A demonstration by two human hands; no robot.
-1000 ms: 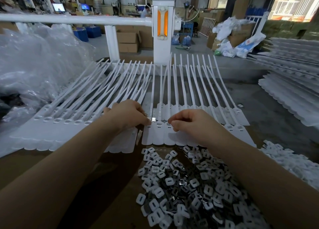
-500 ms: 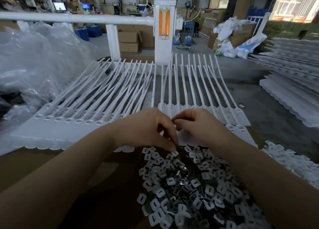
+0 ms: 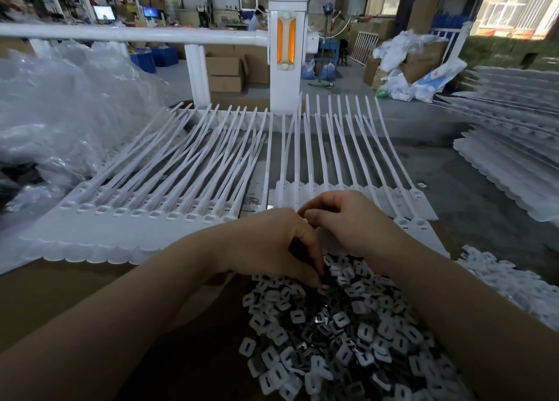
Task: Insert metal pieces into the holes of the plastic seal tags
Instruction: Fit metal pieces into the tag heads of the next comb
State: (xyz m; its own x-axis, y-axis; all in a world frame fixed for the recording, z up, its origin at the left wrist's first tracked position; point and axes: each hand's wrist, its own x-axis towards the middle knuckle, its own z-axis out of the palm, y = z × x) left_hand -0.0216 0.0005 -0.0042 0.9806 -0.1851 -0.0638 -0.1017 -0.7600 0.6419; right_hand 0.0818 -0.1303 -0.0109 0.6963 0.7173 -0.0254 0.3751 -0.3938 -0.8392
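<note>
Two bare forearms reach in from the bottom of the frame toward the centre. The left hand curls downward, its fingertips dipping into the top edge of a heap of small metal pieces that fills the lower right; it looks set to pinch one up, though whether it has hold of one cannot be told. The heap lies right under the hands, likely so each pick is a short reach. The right hand rests just above, fingers curled with thumb against forefinger; what it pinches, if anything, is hidden. It sits over the flat heads of a row of white plastic seal tags, whose long tails fan toward the top of the frame, keeping the holes in one line nearest the worker. More tags lie at centre left, holes showing empty. A crumpled clear bag fills the upper left.
</note>
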